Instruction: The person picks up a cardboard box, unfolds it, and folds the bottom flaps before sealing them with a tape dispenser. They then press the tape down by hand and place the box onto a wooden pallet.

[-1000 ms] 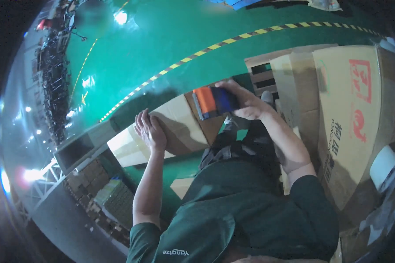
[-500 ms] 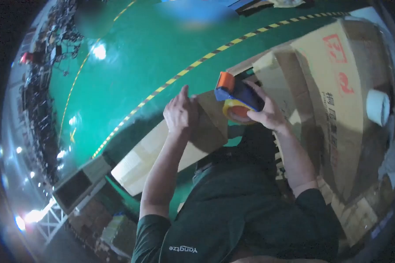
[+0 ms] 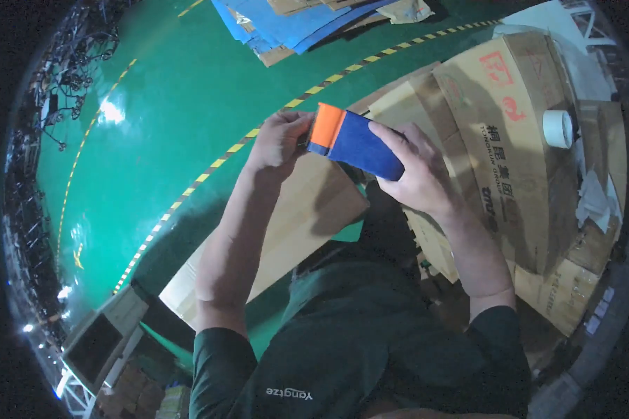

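Observation:
A blue and orange tape dispenser is gripped in my right hand, above a long cardboard box. My left hand is at the dispenser's orange end, its fingers pinched together. Whatever those fingers hold is too small to make out. The box lies slanted below both hands, in front of my body, and its near end reaches down to the left.
Large printed cardboard cartons stand on the right, with a white tape roll on them. Blue and brown sheets lie at the top. Striped tape curves across the green floor. A grey box is at lower left.
My left hand has moved from the box to the dispenser's orange end, and its fingers have closed. The dispenser has turned, showing its blue side. The head view has shifted.

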Available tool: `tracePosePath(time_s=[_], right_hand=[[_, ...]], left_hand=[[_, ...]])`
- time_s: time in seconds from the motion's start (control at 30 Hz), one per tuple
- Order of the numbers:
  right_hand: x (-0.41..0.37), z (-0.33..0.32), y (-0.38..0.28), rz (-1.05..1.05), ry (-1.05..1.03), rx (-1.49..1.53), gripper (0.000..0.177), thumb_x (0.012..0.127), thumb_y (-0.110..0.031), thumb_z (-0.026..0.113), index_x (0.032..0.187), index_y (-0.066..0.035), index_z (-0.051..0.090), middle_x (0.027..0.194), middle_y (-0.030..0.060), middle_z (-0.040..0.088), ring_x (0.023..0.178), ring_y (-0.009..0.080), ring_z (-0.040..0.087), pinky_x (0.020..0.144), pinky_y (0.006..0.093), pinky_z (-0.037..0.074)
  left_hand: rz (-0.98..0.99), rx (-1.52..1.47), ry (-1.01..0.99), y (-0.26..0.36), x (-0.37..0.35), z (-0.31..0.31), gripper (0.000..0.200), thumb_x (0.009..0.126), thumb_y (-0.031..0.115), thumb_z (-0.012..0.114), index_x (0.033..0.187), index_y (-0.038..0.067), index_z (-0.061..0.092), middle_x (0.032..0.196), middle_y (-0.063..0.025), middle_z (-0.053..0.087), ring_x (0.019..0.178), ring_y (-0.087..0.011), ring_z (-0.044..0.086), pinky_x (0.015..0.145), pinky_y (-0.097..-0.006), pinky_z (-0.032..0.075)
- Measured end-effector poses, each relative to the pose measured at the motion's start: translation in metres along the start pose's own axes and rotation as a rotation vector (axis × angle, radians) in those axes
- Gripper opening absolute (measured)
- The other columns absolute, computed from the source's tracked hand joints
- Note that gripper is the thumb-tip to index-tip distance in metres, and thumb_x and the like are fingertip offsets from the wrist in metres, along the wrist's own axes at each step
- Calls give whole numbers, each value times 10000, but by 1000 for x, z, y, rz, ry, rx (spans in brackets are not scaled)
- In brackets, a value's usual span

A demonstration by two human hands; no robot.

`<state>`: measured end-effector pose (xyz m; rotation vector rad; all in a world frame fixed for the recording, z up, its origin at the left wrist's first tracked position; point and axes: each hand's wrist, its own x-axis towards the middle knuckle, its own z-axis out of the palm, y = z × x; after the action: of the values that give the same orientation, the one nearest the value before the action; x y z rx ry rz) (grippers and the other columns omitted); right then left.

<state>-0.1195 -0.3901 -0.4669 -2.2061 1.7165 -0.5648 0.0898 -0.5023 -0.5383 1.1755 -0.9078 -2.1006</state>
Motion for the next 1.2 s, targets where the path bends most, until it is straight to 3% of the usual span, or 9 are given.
tracePosePath(time_s=[0.07,0.17,0.27,0.47,0.67,0.87,0.97,1.07,1.2], right_hand=[[1,3,-12,108,-50,-6,725,700,-111,706,1382,-200,476,1037,133,545,898,326,588,747,433,506],[-6,-4,-39,260,-154,-39,726,727,-119,708,1400,-193,444,1029,146,525,894,344,588,709,462,517],[-24,-17,-62,380,-248,-114,718,725,-130,712,1391,-154,444,1024,146,499,902,345,574,729,461,524],[-27,-28,-83,384,-258,-174,761,677,-176,730,1380,-125,444,957,123,476,802,309,560,622,413,520],[-8,-35,-92,360,-276,-185,716,683,-166,714,1354,-118,469,922,125,485,782,313,555,646,405,501],[1,-43,-92,356,-315,-232,698,658,-186,719,1320,-117,509,919,112,483,748,292,557,597,394,496],[2,-44,-92,363,-336,-223,719,653,-210,732,1329,-126,502,919,112,483,723,287,559,570,401,492],[1,-45,-93,373,-367,-217,737,653,-231,742,1336,-119,490,936,116,475,750,297,560,590,415,499],[0,-46,-93,385,-383,-213,732,653,-232,738,1334,-120,494,962,120,482,786,313,578,615,432,518]], left_hand=[[36,103,99,2,8,-3,305,813,117,553,550,170,409,545,64,280,516,-50,248,492,-226,208],[71,236,277,-3,37,-23,244,810,128,545,576,103,479,549,-36,464,474,-111,389,467,-268,318],[77,461,321,-11,53,-46,224,821,126,514,603,72,508,541,-68,533,455,-152,517,448,-301,413],[24,725,227,-45,64,-49,207,872,224,508,780,64,602,640,-52,605,460,-184,510,494,-362,398],[-75,715,217,-69,71,-50,242,887,232,508,887,70,687,724,-101,655,638,-248,539,618,-390,408],[-211,573,145,-75,74,-40,221,922,264,495,883,86,621,615,-40,561,452,-152,464,469,-325,367],[-242,571,119,-79,73,-38,209,911,260,524,853,97,642,628,-25,545,525,-139,438,497,-320,341],[-222,668,79,-85,72,-39,227,898,264,532,803,96,652,672,-43,610,603,-174,507,571,-354,383],[-47,838,27,-108,72,-43,232,899,258,529,839,72,656,795,-151,671,703,-326,587,627,-424,429]])
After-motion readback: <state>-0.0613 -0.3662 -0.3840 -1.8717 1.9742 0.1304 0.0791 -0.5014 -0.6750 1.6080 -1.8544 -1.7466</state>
